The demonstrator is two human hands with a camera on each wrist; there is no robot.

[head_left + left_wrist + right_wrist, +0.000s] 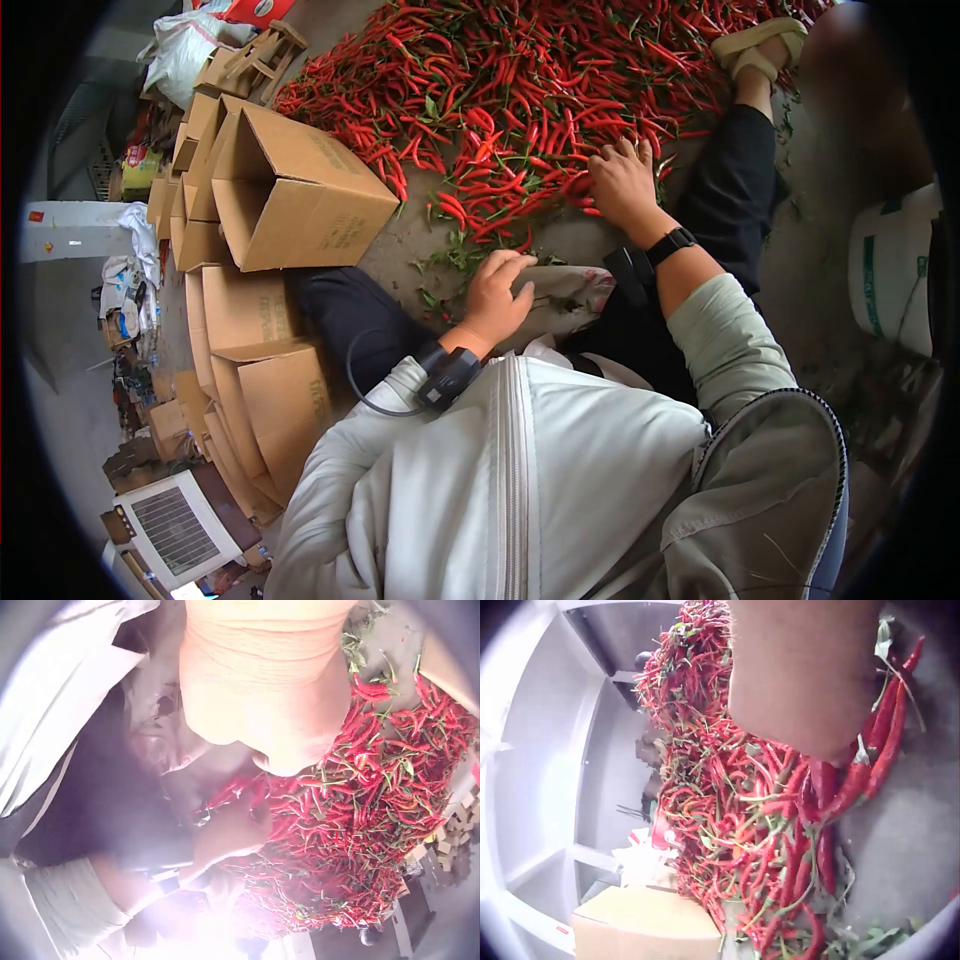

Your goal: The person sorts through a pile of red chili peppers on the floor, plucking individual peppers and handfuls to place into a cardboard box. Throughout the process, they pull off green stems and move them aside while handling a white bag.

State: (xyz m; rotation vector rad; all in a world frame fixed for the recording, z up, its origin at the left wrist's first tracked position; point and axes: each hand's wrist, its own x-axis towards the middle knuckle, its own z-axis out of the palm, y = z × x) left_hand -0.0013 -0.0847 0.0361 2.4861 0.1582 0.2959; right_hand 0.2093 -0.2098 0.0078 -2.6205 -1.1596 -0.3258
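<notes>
A wide heap of red chili peppers [520, 90] with green stems covers the floor ahead. My right hand [625, 190] reaches to its near edge, bent fingers spread over the peppers; in the right wrist view, chilies [885, 735] lie right beside that hand, and its fingertips are hidden. Closer to my body, my left hand [495, 295] hovers with loosely bent fingers and the thumb apart, nothing visible between them. Under it are loose green leaves [455, 255]. A pale printed plastic bag [570, 285] lies between my legs.
Open cardboard boxes [320, 200] stand at the left of the heap, with more cartons [280, 390] beside my left leg. A small wooden stool [255, 60] and a white sack [185, 50] are at the upper left. At the far right sits a white bucket-like container [895, 270].
</notes>
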